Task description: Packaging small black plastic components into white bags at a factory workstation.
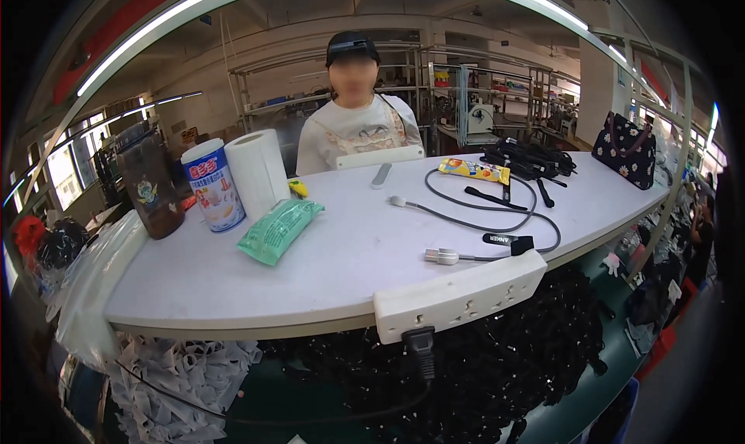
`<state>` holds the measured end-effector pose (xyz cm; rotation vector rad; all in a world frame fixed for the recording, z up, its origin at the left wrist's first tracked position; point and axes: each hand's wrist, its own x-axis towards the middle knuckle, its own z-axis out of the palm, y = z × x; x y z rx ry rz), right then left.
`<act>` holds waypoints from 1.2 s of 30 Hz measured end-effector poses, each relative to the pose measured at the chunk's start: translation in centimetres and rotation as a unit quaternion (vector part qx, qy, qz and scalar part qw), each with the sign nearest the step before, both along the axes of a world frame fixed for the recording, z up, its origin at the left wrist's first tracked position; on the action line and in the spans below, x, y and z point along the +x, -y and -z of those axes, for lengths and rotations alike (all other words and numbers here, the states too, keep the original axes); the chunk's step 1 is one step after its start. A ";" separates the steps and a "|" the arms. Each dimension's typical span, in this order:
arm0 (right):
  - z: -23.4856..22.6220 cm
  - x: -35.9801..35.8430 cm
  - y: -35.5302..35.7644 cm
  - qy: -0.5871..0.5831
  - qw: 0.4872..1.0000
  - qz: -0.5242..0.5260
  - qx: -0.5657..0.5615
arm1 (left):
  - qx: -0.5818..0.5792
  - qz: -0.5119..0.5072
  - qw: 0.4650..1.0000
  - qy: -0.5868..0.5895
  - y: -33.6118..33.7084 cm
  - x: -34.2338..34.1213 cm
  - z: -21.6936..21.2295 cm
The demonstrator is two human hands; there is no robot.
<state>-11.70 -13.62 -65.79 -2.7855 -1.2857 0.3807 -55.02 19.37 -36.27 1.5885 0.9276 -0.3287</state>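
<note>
Neither my left hand nor my right hand shows in the head view. On the white shelf-like table (334,273) ahead of me lies a loosely looped grey cable, its USB plug (442,255) near the front edge and a smaller plug (397,201) farther back. A black strap (500,240) is on the cable at its right. Behind the loop rests a yellow snack packet (475,170) beside a heap of black straps (528,157). Left of the middle, a green soft pack (279,230) lies in front of a white paper roll (258,172) and a blue-and-white can (213,186).
A white power strip (462,295) with a black plug (420,352) runs along the front edge. Below lie black straps (497,366) and pale strips (182,382). A brown bottle (149,184) stands left, a flowered bag (625,150) right. A person (355,118) faces me across the table.
</note>
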 end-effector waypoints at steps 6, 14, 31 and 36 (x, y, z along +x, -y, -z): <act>0.0 0.1 1.1 0.014 0.999 0.034 0.006 | 0.000 -0.006 1.000 -0.015 -1.4 -0.5 -0.4; -0.5 1.4 3.6 0.033 0.998 0.053 0.013 | -0.001 -0.041 0.999 -0.035 0.8 -1.1 0.8; -41.8 -2.4 -17.1 -0.367 0.492 0.184 0.768 | 0.022 -0.083 0.993 -0.081 11.2 -4.0 7.3; -54.4 -12.4 -17.5 -0.513 0.444 -0.247 0.692 | 0.028 -0.076 0.992 -0.099 15.5 -5.1 6.6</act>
